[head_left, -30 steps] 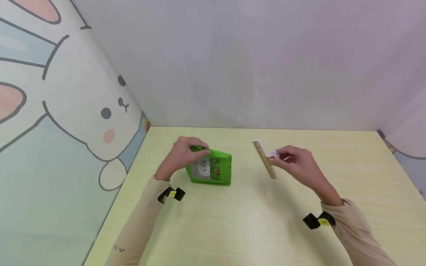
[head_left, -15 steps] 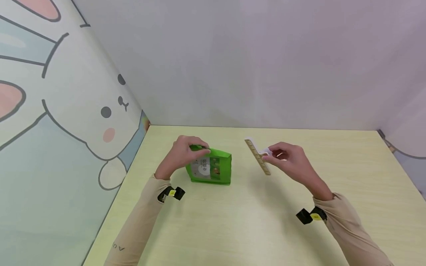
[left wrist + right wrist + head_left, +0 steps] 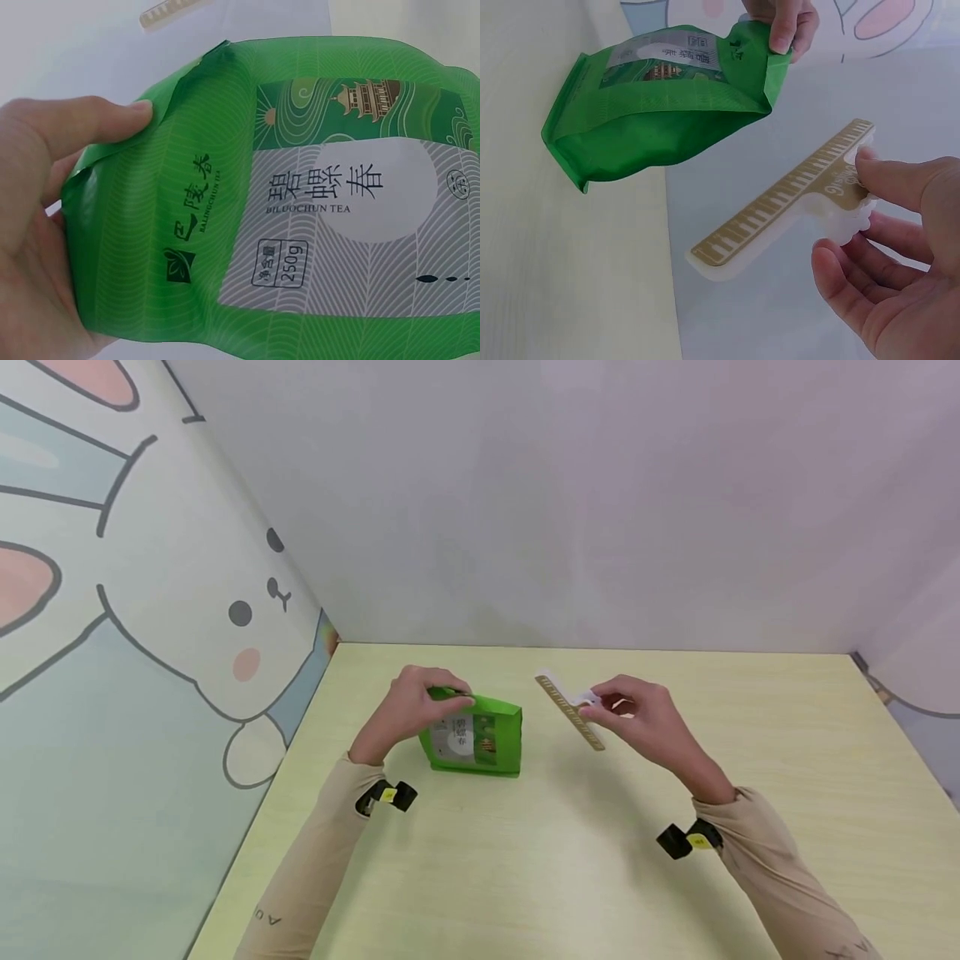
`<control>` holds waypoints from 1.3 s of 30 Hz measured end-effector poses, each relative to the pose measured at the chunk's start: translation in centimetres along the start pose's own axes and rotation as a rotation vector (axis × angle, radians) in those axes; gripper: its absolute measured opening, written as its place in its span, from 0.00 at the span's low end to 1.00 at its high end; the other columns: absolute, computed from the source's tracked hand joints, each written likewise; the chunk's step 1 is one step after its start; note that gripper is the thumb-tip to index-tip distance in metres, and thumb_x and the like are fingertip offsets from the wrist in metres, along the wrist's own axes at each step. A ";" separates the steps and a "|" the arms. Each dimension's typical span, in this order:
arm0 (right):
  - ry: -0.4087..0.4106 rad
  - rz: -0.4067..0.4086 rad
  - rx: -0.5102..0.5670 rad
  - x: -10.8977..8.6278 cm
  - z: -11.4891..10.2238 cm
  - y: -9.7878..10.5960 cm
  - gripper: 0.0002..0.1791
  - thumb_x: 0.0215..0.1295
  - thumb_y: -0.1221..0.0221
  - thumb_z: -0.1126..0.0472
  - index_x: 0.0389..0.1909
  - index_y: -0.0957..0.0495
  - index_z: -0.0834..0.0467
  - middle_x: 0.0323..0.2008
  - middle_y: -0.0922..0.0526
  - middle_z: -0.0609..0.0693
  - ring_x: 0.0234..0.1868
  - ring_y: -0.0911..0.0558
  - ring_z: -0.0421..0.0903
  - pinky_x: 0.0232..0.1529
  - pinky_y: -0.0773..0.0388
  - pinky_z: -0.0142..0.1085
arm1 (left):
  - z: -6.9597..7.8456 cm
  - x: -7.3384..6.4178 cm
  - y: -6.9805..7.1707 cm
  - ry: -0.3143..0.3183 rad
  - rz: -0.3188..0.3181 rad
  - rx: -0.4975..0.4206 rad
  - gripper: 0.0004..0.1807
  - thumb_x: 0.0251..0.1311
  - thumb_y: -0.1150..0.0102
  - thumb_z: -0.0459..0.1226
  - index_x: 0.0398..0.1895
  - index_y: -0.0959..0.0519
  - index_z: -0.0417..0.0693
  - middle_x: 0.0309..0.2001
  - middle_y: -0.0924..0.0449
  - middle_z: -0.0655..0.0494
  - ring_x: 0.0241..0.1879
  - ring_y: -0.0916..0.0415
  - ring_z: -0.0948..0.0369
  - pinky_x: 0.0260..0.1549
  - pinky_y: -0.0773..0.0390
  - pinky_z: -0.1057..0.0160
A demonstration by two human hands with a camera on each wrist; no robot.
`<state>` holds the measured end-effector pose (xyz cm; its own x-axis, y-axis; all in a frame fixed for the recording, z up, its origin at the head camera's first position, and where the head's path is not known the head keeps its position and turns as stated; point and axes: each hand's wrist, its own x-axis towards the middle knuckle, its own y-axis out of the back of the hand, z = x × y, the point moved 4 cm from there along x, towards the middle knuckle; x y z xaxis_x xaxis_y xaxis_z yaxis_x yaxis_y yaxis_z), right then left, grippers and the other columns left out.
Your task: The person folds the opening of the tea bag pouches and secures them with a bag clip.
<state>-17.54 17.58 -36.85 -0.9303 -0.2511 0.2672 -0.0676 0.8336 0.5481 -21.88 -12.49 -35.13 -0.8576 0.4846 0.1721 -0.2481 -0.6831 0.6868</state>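
A green tea bag (image 3: 507, 743) stands on the table, its top edge pinched by my left hand (image 3: 408, 708). In the left wrist view, the thumb of that hand lies along the top fold of the tea bag (image 3: 202, 225), whose front panel is silver with a pagoda picture. To the right of the bag, raised over the table, my right hand (image 3: 637, 718) pinches a long white-and-gold clip (image 3: 558, 697) by its handle. A piano-key pattern runs along the clip (image 3: 780, 196) in the right wrist view. Its long bar is tilted, its far end near the bag.
The pale wooden table (image 3: 495, 860) carries the bag, and a plain light curtain or wall (image 3: 525, 510) rises behind its back edge. On the left stands a panel (image 3: 172, 635) with a cartoon rabbit. Each wrist wears a small black camera on a beige sleeve (image 3: 322, 860).
My right hand has moved left and slightly away from me, carrying the clip closer to the tea bag. The clip's bar has tilted further over. My left hand and the bag have stayed put.
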 end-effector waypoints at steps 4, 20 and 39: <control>0.014 0.001 -0.010 0.0 -2.0 0.0 0.09 0.56 0.34 0.66 0.38 0.19 0.64 0.33 0.19 0.53 0.33 0.22 0.46 0.36 0.23 0.29 | -0.1 -0.1 0.0 -0.004 0.000 0.000 0.06 0.57 0.35 0.44 0.35 0.14 0.56 0.37 0.16 0.64 0.37 0.21 0.66 0.37 0.22 0.58; 0.158 0.072 0.025 1.3 -0.8 -1.1 0.09 0.52 0.30 0.63 0.34 0.17 0.55 0.30 0.21 0.43 0.30 0.23 0.40 0.32 0.22 0.30 | 0.1 -0.1 -0.1 -0.007 -0.001 0.005 0.06 0.57 0.35 0.44 0.35 0.14 0.56 0.37 0.16 0.63 0.37 0.21 0.65 0.37 0.22 0.58; 0.362 -0.008 -0.091 3.0 -2.6 -3.0 0.08 0.50 0.30 0.66 0.32 0.18 0.57 0.26 0.24 0.43 0.27 0.28 0.38 0.23 0.28 0.35 | 0.0 0.0 -0.2 -0.019 0.001 0.001 0.05 0.57 0.34 0.43 0.35 0.14 0.56 0.36 0.16 0.64 0.36 0.21 0.66 0.37 0.22 0.58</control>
<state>-19.21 13.05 -35.63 -0.7411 -0.4289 0.5166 -0.0267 0.7876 0.6156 -21.88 -12.40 -35.27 -0.8492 0.4943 0.1860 -0.2469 -0.6830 0.6875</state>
